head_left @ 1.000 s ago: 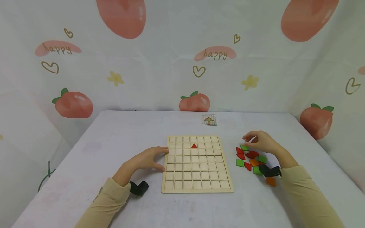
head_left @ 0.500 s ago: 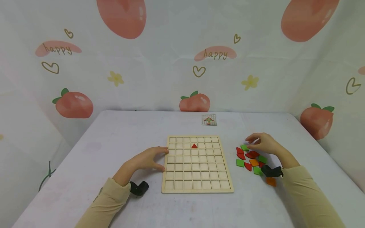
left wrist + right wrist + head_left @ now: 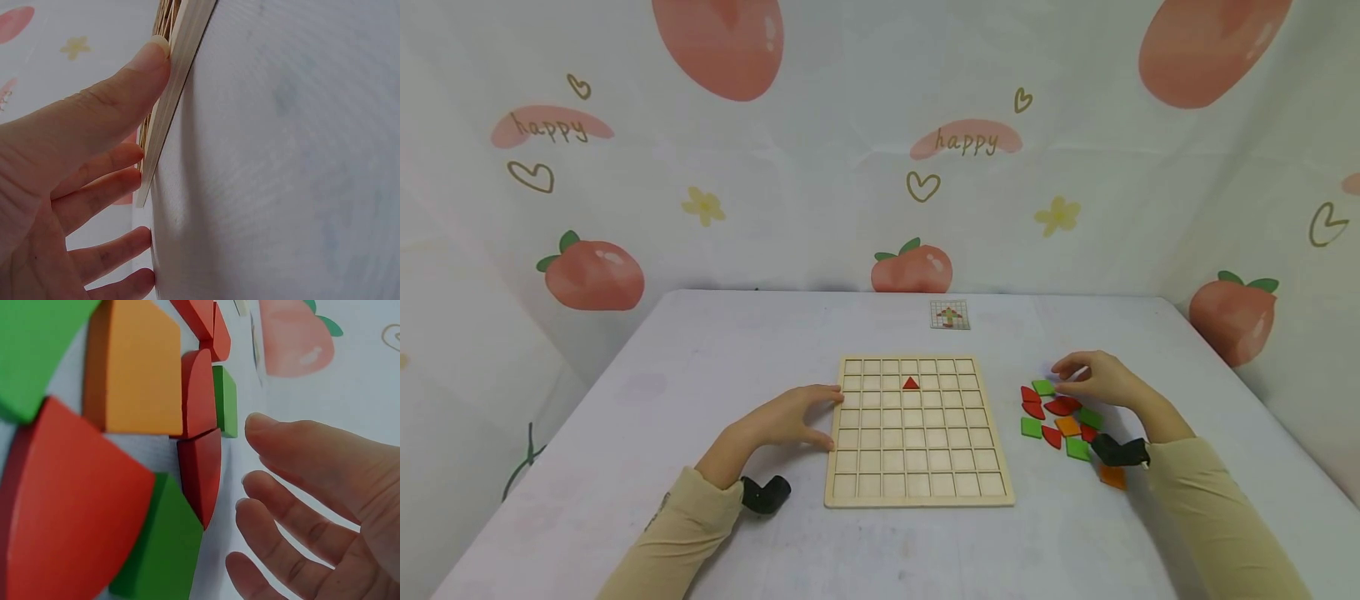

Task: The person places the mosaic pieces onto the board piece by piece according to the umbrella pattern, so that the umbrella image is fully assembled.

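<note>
The left hand [image 3: 786,416], spread wide, touches the board [image 3: 914,439] to its right, likely steadying it. The right hand [image 3: 1102,380], loosely parted, holds nothing; pieces [image 3: 1067,427] lie scattered close by, seemingly for easy reach.

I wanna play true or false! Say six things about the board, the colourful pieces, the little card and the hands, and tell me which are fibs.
1. A flat red triangle lies on the pale wooden grid board. True.
2. The person's left hand touches the board's edge. True.
3. Every square on the board has a piece. False: only one does.
4. The loose flat red, green and orange pieces lie right of the board. True.
5. The person's right hand grips the board. False: it holds nothing and is near the loose pieces.
6. The small square picture card lies on the board. False: it lies beyond the far edge.
</note>
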The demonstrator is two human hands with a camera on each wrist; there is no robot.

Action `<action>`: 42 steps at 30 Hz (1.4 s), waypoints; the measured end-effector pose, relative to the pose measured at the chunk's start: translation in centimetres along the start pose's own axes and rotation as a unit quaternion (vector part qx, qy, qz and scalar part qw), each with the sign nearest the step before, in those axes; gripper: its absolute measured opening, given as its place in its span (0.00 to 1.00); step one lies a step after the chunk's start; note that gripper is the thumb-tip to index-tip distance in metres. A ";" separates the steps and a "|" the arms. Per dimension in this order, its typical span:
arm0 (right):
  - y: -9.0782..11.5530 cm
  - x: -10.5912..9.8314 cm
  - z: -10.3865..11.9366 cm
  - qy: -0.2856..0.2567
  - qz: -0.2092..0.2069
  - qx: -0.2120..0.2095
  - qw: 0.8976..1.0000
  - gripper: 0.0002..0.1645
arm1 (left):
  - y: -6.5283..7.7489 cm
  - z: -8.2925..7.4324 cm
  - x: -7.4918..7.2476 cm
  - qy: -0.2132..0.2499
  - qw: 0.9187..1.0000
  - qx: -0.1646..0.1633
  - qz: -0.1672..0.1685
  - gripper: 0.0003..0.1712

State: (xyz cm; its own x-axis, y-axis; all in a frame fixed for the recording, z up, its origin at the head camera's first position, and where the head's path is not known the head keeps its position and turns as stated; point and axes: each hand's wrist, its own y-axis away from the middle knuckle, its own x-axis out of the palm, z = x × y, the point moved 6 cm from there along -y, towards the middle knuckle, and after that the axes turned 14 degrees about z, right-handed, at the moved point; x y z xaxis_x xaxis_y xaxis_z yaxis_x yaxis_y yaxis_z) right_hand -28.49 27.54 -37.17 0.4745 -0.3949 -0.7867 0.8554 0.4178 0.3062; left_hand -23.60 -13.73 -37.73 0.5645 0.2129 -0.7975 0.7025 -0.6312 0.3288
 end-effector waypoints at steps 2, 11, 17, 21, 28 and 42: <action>0.0 0.0 -0.2 -0.003 0.004 0.000 1.000 0.21 | 0.0 0.0 0.0 -0.001 1.000 0.000 0.001 0.40; 0.8 -0.1 -0.9 -0.016 0.036 -0.005 0.999 0.20 | 0.0 0.0 -0.2 -0.009 1.000 -0.001 0.001 0.40; 1.2 0.2 -1.3 -0.019 0.058 -0.020 0.998 0.19 | -0.1 0.1 -0.2 -0.011 1.000 0.003 0.002 0.40; 1.3 0.6 -1.5 -0.023 0.074 -0.022 0.997 0.19 | -0.1 0.1 -0.2 -0.012 1.000 0.005 0.001 0.40; 1.2 1.1 -1.4 -0.037 0.087 -0.025 0.995 0.19 | -0.1 0.2 -0.1 -0.010 1.000 0.006 0.001 0.40; 1.2 1.2 -0.8 0.002 0.067 -0.036 0.997 0.16 | 0.0 0.1 -0.1 -0.008 1.000 0.001 -0.004 0.40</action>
State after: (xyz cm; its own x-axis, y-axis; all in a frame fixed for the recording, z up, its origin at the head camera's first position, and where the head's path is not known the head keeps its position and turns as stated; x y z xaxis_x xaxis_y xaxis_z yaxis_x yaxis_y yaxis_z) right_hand -27.08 28.23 -38.20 0.5822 -0.3291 -0.7435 0.7672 0.5249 0.3685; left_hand -23.69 -13.80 -37.66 0.5512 0.2056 -0.8086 0.7060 -0.6315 0.3207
